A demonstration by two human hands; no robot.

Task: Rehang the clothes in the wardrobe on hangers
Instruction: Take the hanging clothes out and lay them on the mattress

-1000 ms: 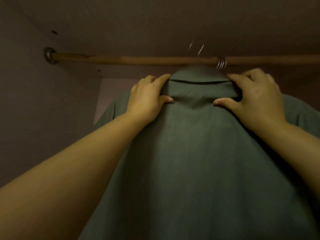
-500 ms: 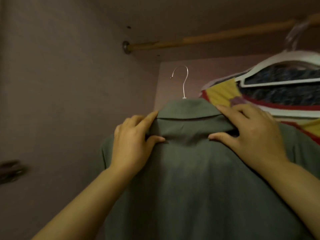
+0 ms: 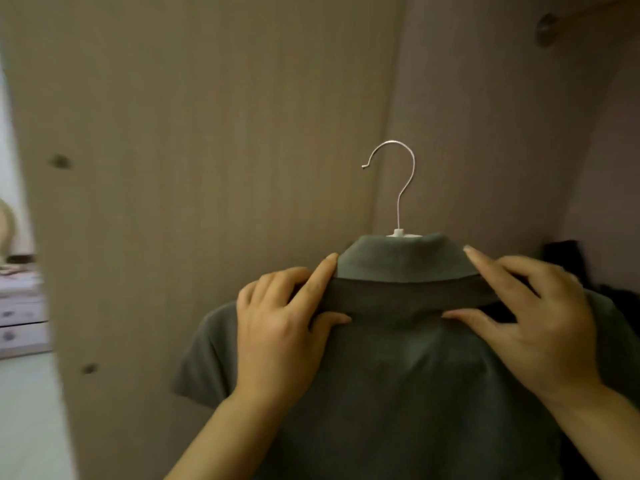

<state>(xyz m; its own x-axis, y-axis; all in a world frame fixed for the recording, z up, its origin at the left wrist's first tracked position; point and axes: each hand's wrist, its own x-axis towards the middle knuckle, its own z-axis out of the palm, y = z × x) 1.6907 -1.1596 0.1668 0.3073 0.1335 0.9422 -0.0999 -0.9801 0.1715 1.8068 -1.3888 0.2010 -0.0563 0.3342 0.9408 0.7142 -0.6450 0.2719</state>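
A grey-green collared shirt (image 3: 398,368) fills the lower middle of the head view, its back toward me. It sits on a hanger whose metal hook (image 3: 398,181) stands free above the collar, off the rail. My left hand (image 3: 280,327) grips the shirt at the left end of the collar, thumb under the fold. My right hand (image 3: 533,317) grips the right end of the collar the same way. The hanger's body is hidden inside the shirt except for a white neck piece.
The wardrobe's brown side panel (image 3: 194,168) stands just left of the shirt. The rail's end fitting (image 3: 547,29) shows at top right. Dark clothing (image 3: 571,261) hangs behind my right hand. A white drawer unit (image 3: 20,317) is outside at far left.
The shirt on its hanger has come down and away from the rail, held in both hands. The view has swung left; the colourful hung clothes have dropped out of sight.
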